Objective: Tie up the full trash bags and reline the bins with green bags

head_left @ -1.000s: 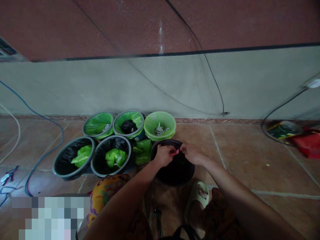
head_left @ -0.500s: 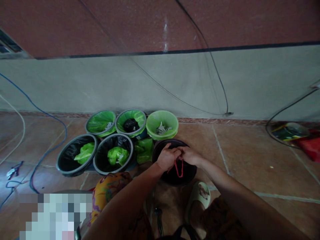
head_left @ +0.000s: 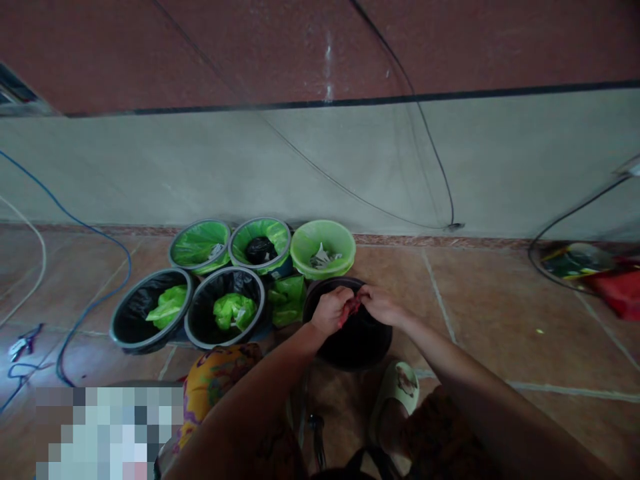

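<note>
Dark bucket [head_left: 355,350] stands on the tiled floor [head_left: 490,300], its round rim reaching up around the working spot. Far side: light green bin [head_left: 323,233] lies just beyond the rim, close to the foot of the wall [head_left: 320,173]. Left side: crowded; green packet [head_left: 287,297] sits just beside the bucket, then two black-lined bins [head_left: 194,277] in the near row, with two green-lined bins [head_left: 200,240] behind them. Right side: open tile from the bucket out to a red bag [head_left: 617,290], well apart. Near side: pale sandal [head_left: 404,383] is close to the rim, below and right of it. Loose black cable [head_left: 430,140] hangs down the wall, clear of both arms.

Red strip [head_left: 349,310], small and bunched, is held above the bucket's mouth, between the hands. Left hand [head_left: 331,310]: fingers curled closed, strip gripped at the fingertips, part of it hanging below them. Right hand [head_left: 381,305]: fingertips pinched together at the strip's right end; exact finger placement too small to tell. Bucket interior too dark to read.
</note>
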